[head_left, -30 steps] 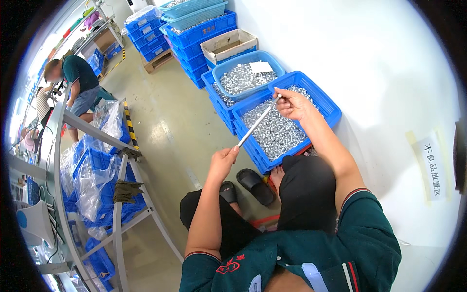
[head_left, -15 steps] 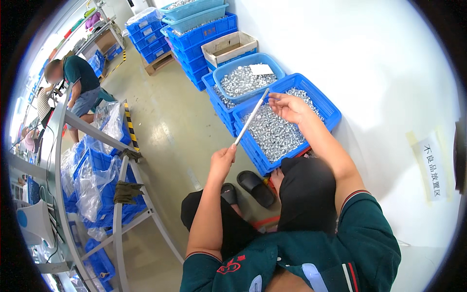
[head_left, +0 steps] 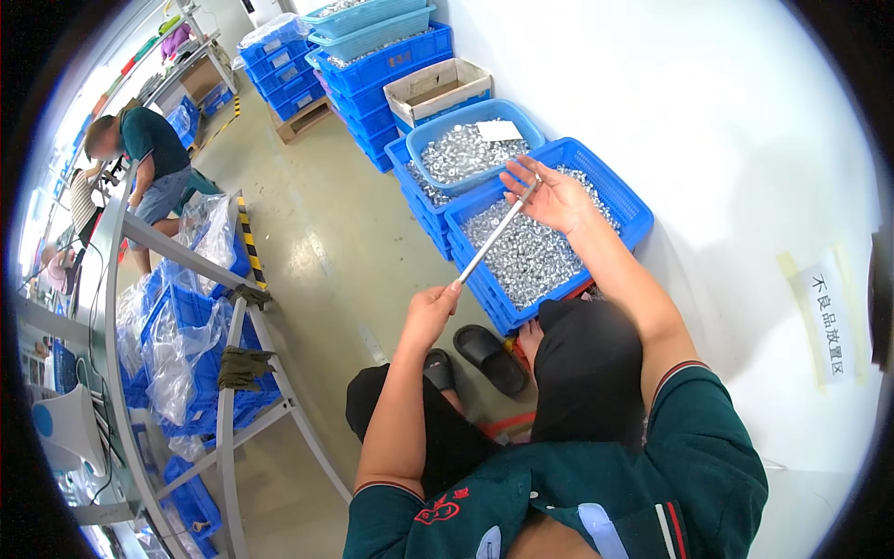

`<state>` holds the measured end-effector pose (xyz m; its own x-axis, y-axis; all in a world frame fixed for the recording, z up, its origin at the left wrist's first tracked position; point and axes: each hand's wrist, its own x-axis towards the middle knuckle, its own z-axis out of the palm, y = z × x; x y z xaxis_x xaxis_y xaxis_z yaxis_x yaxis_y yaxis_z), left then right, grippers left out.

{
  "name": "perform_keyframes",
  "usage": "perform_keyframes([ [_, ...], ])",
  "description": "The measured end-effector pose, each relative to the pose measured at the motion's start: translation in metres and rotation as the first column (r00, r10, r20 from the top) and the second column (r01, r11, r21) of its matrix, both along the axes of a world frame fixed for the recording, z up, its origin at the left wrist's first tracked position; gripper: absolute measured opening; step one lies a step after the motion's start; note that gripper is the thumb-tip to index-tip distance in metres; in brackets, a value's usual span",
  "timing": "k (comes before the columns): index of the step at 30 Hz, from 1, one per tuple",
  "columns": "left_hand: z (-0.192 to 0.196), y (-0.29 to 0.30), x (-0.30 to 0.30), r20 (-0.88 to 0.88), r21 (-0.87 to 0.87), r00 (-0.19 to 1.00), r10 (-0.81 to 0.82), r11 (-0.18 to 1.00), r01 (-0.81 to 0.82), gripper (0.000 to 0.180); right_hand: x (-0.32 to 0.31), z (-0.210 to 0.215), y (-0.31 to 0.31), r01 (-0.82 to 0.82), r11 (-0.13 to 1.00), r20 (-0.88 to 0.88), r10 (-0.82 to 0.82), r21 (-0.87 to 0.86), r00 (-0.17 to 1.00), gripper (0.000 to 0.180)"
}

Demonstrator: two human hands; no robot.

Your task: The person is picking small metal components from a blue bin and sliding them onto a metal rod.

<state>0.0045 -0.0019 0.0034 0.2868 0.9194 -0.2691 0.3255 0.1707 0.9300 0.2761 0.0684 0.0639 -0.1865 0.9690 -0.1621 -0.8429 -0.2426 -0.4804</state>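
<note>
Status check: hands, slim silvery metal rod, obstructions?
Left hand gripping silvery metal rod. Right hand open at its far end, contact unclear, over blue plastic basket of small silvery metal parts. Nothing visibly blocking.

Place: a factory workshop, as I read it from my remote post, handling small hardware in bulk.
Bulk stock: small silvery metal parts (head_left: 535, 265) fill a blue basket (head_left: 631, 205) by the wall, with more in the light-blue tub (head_left: 419, 149) behind.
Storage: I note stacked blue crates (head_left: 368, 107), and further crates raised on a wooden pallet (head_left: 303, 124).
Floor: smooth and greenish (head_left: 307, 210), marked with black-and-yellow tape (head_left: 249, 238).
Packing: clear plastic film (head_left: 172, 377) drapes crates beside a grey metal frame (head_left: 226, 466).
Personnel: I see a co-worker (head_left: 158, 144) bending in a dark green shirt.
Wall: white, bearing a taped paper sign (head_left: 826, 321).
</note>
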Motion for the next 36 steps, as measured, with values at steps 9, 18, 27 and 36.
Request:
perform_keyframes([
  [9,-0.006,0.002,0.002,0.020,-0.009,1.000,-0.003,1.000,0.003,0.043,-0.002,-0.008,0.006,0.017,0.999,-0.100,-0.013,0.035,0.995,0.024],
  [18,-0.002,-0.001,0.005,0.042,-0.029,0.999,0.009,1.000,-0.008,0.043,-0.008,-0.014,0.010,0.060,0.997,-0.170,-0.050,0.052,0.984,0.023],
  [27,-0.004,-0.006,0.005,0.044,-0.082,0.999,0.018,0.997,-0.015,0.044,-0.006,-0.011,0.004,-0.022,0.991,-0.181,0.047,0.134,0.982,0.025],
  [36,-0.002,-0.003,0.015,0.025,0.173,0.999,0.025,0.985,-0.029,0.046,0.001,-0.002,0.007,-0.062,0.983,-0.285,0.110,0.174,0.952,0.021],
])
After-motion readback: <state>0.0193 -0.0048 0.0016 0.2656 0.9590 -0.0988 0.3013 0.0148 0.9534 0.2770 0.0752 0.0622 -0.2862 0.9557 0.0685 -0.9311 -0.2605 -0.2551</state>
